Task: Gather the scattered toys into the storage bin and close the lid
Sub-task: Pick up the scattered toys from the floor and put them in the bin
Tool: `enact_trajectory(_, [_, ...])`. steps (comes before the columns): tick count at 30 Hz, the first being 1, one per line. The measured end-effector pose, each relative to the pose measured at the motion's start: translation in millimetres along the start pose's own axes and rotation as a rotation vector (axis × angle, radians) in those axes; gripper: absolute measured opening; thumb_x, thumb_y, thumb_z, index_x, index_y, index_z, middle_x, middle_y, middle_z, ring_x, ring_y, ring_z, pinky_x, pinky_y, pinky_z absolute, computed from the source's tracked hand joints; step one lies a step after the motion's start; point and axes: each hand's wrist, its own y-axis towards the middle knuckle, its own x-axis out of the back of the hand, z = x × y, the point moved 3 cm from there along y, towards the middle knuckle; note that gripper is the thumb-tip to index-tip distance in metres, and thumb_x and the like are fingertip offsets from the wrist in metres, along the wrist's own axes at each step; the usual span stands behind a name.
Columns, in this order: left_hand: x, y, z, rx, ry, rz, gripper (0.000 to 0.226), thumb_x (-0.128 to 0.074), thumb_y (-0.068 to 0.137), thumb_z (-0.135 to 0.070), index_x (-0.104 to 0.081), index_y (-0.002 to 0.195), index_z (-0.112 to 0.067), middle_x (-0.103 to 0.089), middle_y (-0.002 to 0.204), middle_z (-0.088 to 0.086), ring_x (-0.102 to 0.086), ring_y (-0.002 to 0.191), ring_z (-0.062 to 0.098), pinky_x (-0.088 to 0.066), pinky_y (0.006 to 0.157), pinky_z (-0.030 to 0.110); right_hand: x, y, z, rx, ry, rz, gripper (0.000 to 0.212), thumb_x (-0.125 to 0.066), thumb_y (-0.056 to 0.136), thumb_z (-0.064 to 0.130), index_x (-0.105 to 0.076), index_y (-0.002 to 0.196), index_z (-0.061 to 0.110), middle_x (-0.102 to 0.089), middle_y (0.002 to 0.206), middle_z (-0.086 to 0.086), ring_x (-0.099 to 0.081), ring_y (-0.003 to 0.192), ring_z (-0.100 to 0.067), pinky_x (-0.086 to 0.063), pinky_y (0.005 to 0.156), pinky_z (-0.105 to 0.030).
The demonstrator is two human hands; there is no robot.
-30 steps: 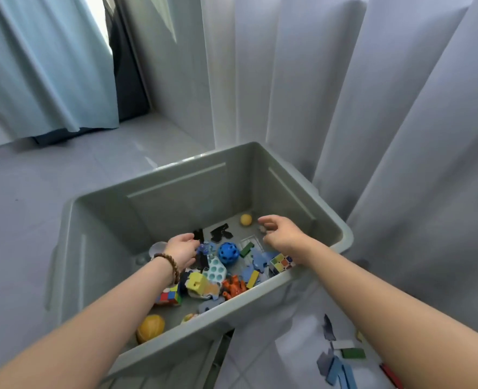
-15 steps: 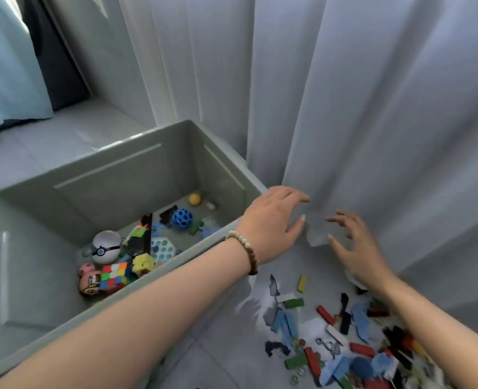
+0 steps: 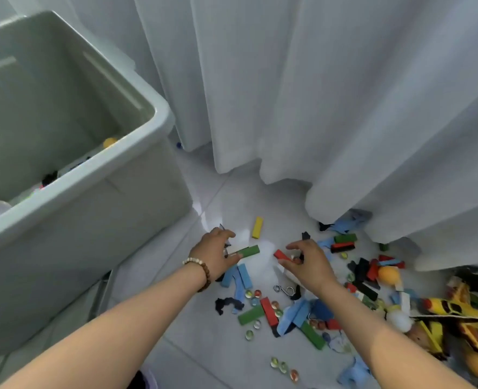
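Note:
The grey-green storage bin (image 3: 97,209) stands open at the left, with a yellow ball (image 3: 110,141) and other toys partly visible inside. No lid is in view. Scattered toys lie on the white tile floor to its right. My left hand (image 3: 214,255), with a bead bracelet on the wrist, curls its thumb and fingers around the end of a green block (image 3: 249,251) on the floor. My right hand (image 3: 309,263) pinches a red block (image 3: 280,254) between thumb and fingers. A yellow block (image 3: 257,227) lies just beyond both hands.
White curtains (image 3: 316,94) hang to the floor behind the toys, covering some of them. Blue blocks (image 3: 239,275), marbles (image 3: 284,364), green and red blocks (image 3: 260,311), an orange ball (image 3: 388,273) and a yellow toy plane (image 3: 457,313) lie at the lower right.
Both hands left the bin and came down to the floor pile on its right. My view swung right, and the hands now take hold of a green and a red block.

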Motion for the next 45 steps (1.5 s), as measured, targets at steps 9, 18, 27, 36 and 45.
enact_trajectory(9, [-34,39,-9,-0.104,0.317,-0.036,0.041,-0.057,0.089,-0.031,-0.043,0.127,-0.021,-0.047,0.123,0.003,-0.045,0.115,0.021,-0.039,0.079,0.029,-24,13,-12,0.170,-0.179,-0.103,0.024,-0.064,0.084,0.015,-0.062,0.107,0.011,-0.054,0.105,-0.004,-0.051,0.100,-0.019,-0.043,0.081,-0.028])
enact_trajectory(18, [-44,50,-20,-0.121,0.523,0.065,0.037,-0.050,0.091,-0.019,-0.041,0.122,-0.002,-0.044,0.123,0.015,-0.050,0.109,0.031,-0.043,0.084,0.034,-17,7,-21,0.097,0.027,-0.141,0.018,-0.067,0.081,0.017,-0.065,0.098,0.011,-0.062,0.094,-0.002,-0.057,0.087,-0.016,-0.047,0.074,-0.019])
enact_trajectory(27, [-40,14,-16,0.237,-1.361,0.321,0.031,-0.046,0.094,-0.014,-0.047,0.124,-0.007,-0.061,0.113,0.009,-0.061,0.106,0.025,-0.053,0.091,0.034,3,-1,33,0.110,0.568,-0.069,0.015,-0.073,0.078,0.012,-0.069,0.092,0.016,-0.065,0.081,0.002,-0.060,0.081,-0.009,-0.056,0.076,-0.024])
enact_trajectory(36, [-41,15,-14,0.394,-1.906,0.364,0.048,-0.033,0.097,-0.044,-0.059,0.113,-0.006,-0.064,0.101,0.014,-0.065,0.079,0.023,-0.058,0.066,0.032,-10,-11,79,0.263,0.543,0.022,0.018,-0.069,0.081,0.007,-0.068,0.096,0.017,-0.066,0.093,0.004,-0.061,0.090,-0.003,-0.055,0.076,-0.018])
enact_trajectory(45, [-34,20,36,0.604,-1.468,-0.015,0.058,-0.027,0.095,-0.056,-0.058,0.088,-0.008,-0.050,0.064,0.003,-0.044,0.052,0.011,-0.038,0.039,0.016,-39,57,52,-0.041,0.240,-0.030,0.061,-0.073,0.079,0.030,-0.045,0.133,0.019,-0.042,0.129,-0.007,-0.050,0.110,-0.021,-0.042,0.096,-0.030])
